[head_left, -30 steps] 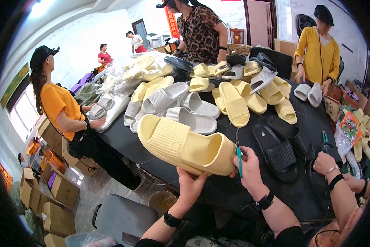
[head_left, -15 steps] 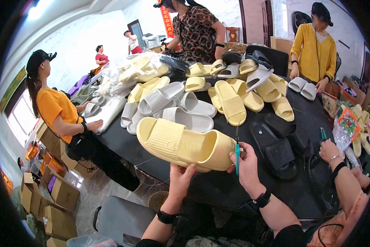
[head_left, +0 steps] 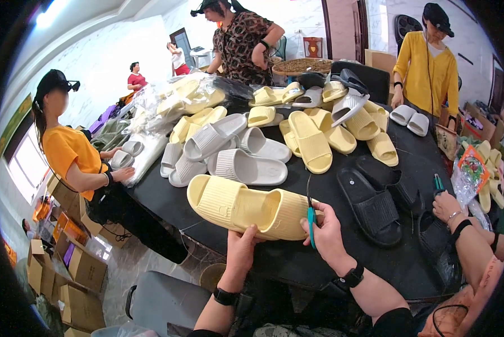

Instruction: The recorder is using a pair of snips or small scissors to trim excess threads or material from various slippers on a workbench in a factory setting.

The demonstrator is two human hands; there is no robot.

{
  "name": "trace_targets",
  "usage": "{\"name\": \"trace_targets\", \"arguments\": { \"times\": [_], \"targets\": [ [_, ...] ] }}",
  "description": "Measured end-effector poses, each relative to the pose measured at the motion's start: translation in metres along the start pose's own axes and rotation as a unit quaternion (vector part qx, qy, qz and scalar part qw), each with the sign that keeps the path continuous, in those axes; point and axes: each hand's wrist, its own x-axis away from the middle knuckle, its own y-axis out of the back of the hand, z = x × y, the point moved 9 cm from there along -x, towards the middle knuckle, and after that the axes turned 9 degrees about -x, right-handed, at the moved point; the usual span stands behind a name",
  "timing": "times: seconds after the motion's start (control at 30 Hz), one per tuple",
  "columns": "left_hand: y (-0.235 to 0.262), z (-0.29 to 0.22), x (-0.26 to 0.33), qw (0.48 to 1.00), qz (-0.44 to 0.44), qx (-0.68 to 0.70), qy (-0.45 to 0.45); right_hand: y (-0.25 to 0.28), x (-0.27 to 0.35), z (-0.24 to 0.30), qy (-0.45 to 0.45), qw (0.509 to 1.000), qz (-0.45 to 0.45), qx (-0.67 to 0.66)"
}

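A pale yellow ribbed slide sandal (head_left: 238, 206) lies on its side above the near edge of the black table (head_left: 297, 261). My left hand (head_left: 242, 249) grips its lower edge from underneath. My right hand (head_left: 322, 231) touches the sandal's heel end and holds a small pair of teal-handled snips (head_left: 310, 219), blade pointing up. Both wrists wear dark bands.
Piles of grey (head_left: 246, 167), yellow (head_left: 311, 143) and black sandals (head_left: 372, 208) cover the table. A person in orange (head_left: 75, 160) stands at the left, one in yellow (head_left: 429, 62) at the far right, another at the back (head_left: 243, 39). A co-worker's hand (head_left: 448, 206) rests at the right. Cardboard boxes (head_left: 75, 269) sit on the floor.
The yellow sandal has been turned slightly and shifted a little toward me; my right hand with the snips now sits against its heel end. People around the table barely moved.
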Motion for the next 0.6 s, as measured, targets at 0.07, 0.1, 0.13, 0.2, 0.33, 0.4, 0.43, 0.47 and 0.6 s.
{"name": "trace_targets", "arguments": {
  "times": [0.07,0.1,0.13,0.2,0.33,0.4,0.43,0.47,0.6],
  "targets": [
    [-0.002,0.000,0.000,1.000,0.006,0.004,0.000,0.001,0.000,0.001,0.011,1.000,0.002,0.009],
    [-0.001,0.000,0.001,1.000,0.005,0.006,-0.003,0.000,0.000,0.000,0.011,1.000,0.006,0.016],
    [0.000,0.000,0.001,1.000,0.005,0.008,-0.006,0.000,0.000,-0.002,0.010,1.000,0.010,0.022],
    [0.001,-0.001,0.003,1.000,-0.002,0.006,-0.005,0.002,-0.003,-0.005,0.038,0.998,0.011,0.051],
    [-0.003,-0.005,0.008,1.000,-0.001,0.020,-0.008,0.003,-0.001,0.006,0.065,0.987,0.007,0.146],
    [-0.002,-0.005,0.007,1.000,-0.007,0.023,-0.006,0.004,0.000,0.008,0.070,0.986,0.006,0.148],
    [-0.001,-0.006,0.007,1.000,-0.013,0.024,-0.007,0.004,0.001,0.010,0.077,0.986,0.006,0.148],
    [0.002,-0.003,0.004,1.000,-0.013,0.024,-0.003,0.004,-0.002,0.008,0.074,0.986,0.004,0.149],
    [0.010,-0.008,-0.003,1.000,-0.010,0.010,0.006,0.001,-0.001,0.015,0.124,0.980,-0.002,0.158]
  ]
}}
